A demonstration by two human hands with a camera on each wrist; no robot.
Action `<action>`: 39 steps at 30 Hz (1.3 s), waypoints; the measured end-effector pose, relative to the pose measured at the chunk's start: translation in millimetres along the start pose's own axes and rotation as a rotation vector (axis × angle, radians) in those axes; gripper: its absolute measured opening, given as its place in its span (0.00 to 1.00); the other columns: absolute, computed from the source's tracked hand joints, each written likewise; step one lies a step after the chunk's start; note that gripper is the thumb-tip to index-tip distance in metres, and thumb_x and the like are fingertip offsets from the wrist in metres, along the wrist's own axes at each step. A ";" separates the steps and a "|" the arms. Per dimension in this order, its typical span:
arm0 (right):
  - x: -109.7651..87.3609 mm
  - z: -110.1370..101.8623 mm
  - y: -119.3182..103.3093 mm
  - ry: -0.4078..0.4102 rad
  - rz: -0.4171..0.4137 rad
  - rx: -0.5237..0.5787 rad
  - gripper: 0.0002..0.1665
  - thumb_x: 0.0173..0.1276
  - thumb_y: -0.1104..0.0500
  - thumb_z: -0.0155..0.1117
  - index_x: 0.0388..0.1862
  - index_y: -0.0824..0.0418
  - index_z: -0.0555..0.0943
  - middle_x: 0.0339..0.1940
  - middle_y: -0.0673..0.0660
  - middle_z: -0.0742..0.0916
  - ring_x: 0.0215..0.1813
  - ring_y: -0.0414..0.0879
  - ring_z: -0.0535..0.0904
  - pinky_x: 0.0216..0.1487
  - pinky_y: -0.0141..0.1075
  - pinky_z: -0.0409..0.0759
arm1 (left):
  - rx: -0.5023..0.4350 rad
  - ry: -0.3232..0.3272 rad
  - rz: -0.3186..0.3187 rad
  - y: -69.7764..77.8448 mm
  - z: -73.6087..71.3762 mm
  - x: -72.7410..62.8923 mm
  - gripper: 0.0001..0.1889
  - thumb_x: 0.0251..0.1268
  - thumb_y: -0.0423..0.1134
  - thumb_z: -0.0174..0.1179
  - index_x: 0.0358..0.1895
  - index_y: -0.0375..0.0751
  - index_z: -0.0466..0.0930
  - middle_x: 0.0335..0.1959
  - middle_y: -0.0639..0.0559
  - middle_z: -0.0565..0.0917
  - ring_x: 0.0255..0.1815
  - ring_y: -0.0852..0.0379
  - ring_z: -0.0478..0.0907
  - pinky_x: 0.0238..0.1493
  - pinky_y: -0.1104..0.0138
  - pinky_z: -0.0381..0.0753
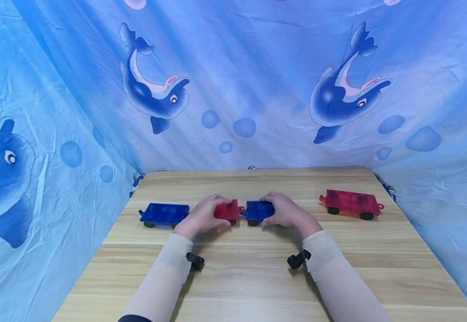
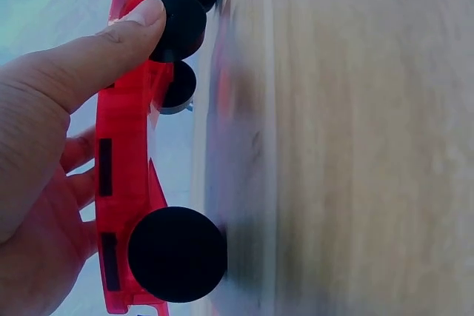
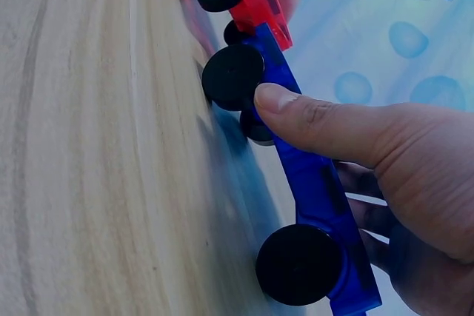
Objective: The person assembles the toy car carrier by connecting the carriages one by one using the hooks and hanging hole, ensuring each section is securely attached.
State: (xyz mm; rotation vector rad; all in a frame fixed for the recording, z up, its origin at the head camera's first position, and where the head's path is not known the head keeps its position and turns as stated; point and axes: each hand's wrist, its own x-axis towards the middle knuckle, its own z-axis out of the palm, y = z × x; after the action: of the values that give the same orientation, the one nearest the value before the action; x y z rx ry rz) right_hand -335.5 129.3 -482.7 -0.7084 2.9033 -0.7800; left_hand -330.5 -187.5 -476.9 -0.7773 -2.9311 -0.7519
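In the middle of the table, my left hand (image 1: 205, 215) grips a translucent red toy train car (image 1: 224, 212). Its thumb lies beside a black wheel (image 2: 178, 26) and the other fingers reach round the far side. Facing it, my right hand (image 1: 285, 211) holds a translucent blue toy train car (image 1: 254, 210) between thumb and fingers, the thumb just behind the front wheel (image 3: 233, 75). The two cars stand end to end in line, and the red car's hook (image 1: 241, 209) overlaps the blue car's coupling (image 1: 243, 213) in the head view. My palms hide their outer ends.
Another blue toy train car (image 1: 164, 214) stands to the left, partly behind my left hand. A second red car (image 1: 352, 202) stands on the right of the wooden table (image 1: 241, 277). Blue dolphin-print cloth (image 1: 233, 80) hangs behind and at both sides.
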 end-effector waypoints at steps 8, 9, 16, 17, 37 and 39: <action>-2.3 -4.0 -0.4 -0.007 -0.004 0.008 0.51 0.55 0.44 0.86 0.75 0.55 0.76 0.68 0.56 0.80 0.72 0.59 0.72 0.73 0.60 0.67 | -0.001 -0.011 -0.012 1.5 -1.6 -1.0 0.40 0.54 0.54 0.82 0.72 0.56 0.78 0.62 0.58 0.79 0.61 0.52 0.76 0.57 0.53 0.83; -2.2 -4.0 -0.3 -0.006 -0.007 0.009 0.51 0.55 0.44 0.86 0.75 0.56 0.76 0.68 0.56 0.81 0.71 0.59 0.72 0.72 0.60 0.67 | -0.003 -0.012 -0.015 1.5 -2.1 -1.3 0.40 0.54 0.53 0.82 0.72 0.57 0.78 0.62 0.59 0.79 0.61 0.52 0.76 0.56 0.53 0.84; -0.5 -1.5 1.3 -0.010 -0.016 0.010 0.51 0.55 0.44 0.86 0.75 0.54 0.76 0.67 0.54 0.81 0.70 0.58 0.73 0.71 0.59 0.70 | 0.045 -0.036 0.005 -0.8 -0.6 -1.5 0.39 0.54 0.52 0.82 0.71 0.57 0.79 0.61 0.58 0.79 0.61 0.51 0.75 0.55 0.54 0.84; -0.2 -1.2 1.3 -0.010 -0.016 0.013 0.51 0.54 0.44 0.86 0.75 0.54 0.76 0.67 0.54 0.81 0.70 0.58 0.73 0.71 0.58 0.70 | 0.053 -0.039 0.004 -1.5 -0.3 -1.5 0.39 0.54 0.53 0.82 0.72 0.58 0.79 0.62 0.58 0.79 0.61 0.51 0.75 0.55 0.54 0.84; 1.1 1.3 -0.8 0.011 0.028 0.030 0.53 0.54 0.41 0.86 0.75 0.58 0.75 0.65 0.56 0.80 0.67 0.56 0.75 0.69 0.55 0.73 | -0.064 -0.041 -0.116 -19.6 -11.3 -8.2 0.40 0.50 0.44 0.85 0.70 0.61 0.78 0.65 0.59 0.79 0.60 0.49 0.79 0.55 0.51 0.85; 0.5 1.2 -1.1 0.015 0.030 0.030 0.53 0.54 0.41 0.86 0.74 0.58 0.76 0.65 0.57 0.80 0.68 0.56 0.75 0.70 0.55 0.73 | -0.069 -0.043 -0.124 -21.1 -13.1 -9.1 0.41 0.50 0.44 0.85 0.70 0.60 0.78 0.66 0.59 0.78 0.60 0.49 0.79 0.56 0.51 0.85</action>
State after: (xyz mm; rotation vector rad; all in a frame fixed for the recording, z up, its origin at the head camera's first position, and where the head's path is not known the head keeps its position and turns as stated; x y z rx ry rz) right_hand -335.3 127.7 -483.1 -0.6574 2.9017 -0.8280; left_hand -333.8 -213.7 -476.0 -0.6278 -3.0299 -0.8594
